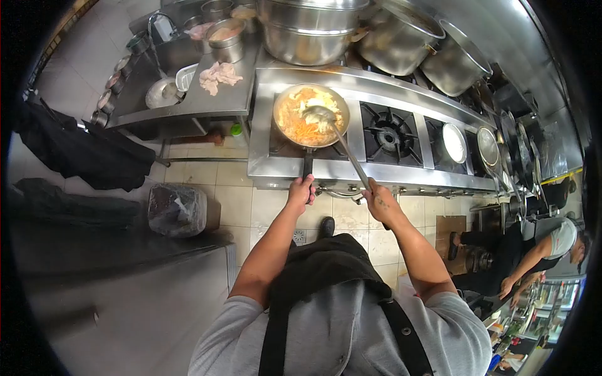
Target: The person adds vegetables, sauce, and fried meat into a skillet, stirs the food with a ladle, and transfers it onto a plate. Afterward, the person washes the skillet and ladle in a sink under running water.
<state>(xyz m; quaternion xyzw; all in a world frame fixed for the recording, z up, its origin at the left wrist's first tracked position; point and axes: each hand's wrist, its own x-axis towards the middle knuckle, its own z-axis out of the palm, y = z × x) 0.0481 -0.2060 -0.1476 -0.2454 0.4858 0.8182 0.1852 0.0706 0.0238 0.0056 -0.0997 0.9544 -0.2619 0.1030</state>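
My left hand (302,193) is wrapped round the black handle of a frying pan (342,103) that stands on the left burner of the stove. Orange and pale yellow food (298,119) fills the pan. In my right hand (380,202) is the long metal handle of a ladle (319,114), whose bowl rests in the food. Right of the pan is a bare burner (390,133).
Large steel pots (307,37) stand behind the stove. A sink counter (213,103) with a pinkish cloth-like heap (219,76) is at the left. A lined bin (177,210) stands on the floor. A co-worker (533,257) bends at the right.
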